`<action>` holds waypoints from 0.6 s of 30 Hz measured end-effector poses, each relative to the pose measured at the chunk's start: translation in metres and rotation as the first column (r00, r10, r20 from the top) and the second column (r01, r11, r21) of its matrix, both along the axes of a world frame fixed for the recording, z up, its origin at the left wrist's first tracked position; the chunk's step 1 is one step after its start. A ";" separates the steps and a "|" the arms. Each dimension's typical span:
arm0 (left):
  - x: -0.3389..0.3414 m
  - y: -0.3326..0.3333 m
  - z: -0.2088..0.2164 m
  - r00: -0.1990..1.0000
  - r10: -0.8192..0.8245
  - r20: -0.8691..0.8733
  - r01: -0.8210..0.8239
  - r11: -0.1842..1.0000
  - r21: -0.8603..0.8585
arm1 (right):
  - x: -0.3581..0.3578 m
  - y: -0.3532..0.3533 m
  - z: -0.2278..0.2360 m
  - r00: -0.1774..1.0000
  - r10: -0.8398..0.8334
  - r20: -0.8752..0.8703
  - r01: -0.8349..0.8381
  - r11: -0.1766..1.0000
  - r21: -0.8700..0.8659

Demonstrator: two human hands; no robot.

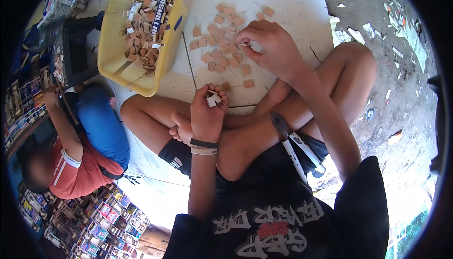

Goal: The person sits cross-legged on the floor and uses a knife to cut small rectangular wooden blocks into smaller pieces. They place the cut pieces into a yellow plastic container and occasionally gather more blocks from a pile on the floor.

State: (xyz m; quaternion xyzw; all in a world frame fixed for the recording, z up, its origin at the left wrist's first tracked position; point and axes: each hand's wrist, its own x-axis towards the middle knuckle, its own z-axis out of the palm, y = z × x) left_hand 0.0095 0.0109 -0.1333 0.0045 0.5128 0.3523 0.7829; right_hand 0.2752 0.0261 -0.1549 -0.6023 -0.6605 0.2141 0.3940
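My left hand (207, 110) is curled, palm up, around several small square pieces (213, 100) with thin wire-like leads, one showing a white face. Above the tiled floor, my right hand (273, 46) pinches a thin wire-like lead (241, 44) between thumb and forefinger. Whether a square hangs from that lead I cannot tell. Beyond my hands, many loose brown squares (219, 42) with similar leads lie scattered on the white tiles. Pliers (293, 152) with dark jaws and pale handles rest across my lap, touched by neither hand.
At the far left stands a yellow plastic tub (165, 70) heaped with similar pieces. A person in a red shirt (87, 164) sits to my left beside stacked small boxes (101, 221). On the right the tiles (309, 23) end at a dirt floor (373, 79) strewn with scraps.
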 end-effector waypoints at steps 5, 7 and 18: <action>0.001 0.001 0.001 1.000 -0.006 0.001 0.006 1.000 -0.003 | 0.002 0.000 -0.010 0.999 -0.013 -0.036 0.011 0.998 -0.060; -0.001 0.000 -0.002 1.000 -0.006 0.029 0.005 1.000 0.023 | 0.018 0.006 -0.014 0.966 -0.258 -0.003 0.258 0.965 -0.040; 0.000 -0.003 0.063 0.864 -0.293 -0.409 0.335 0.942 0.035 | 0.003 0.022 -0.025 0.957 -0.220 0.191 0.237 0.968 -0.076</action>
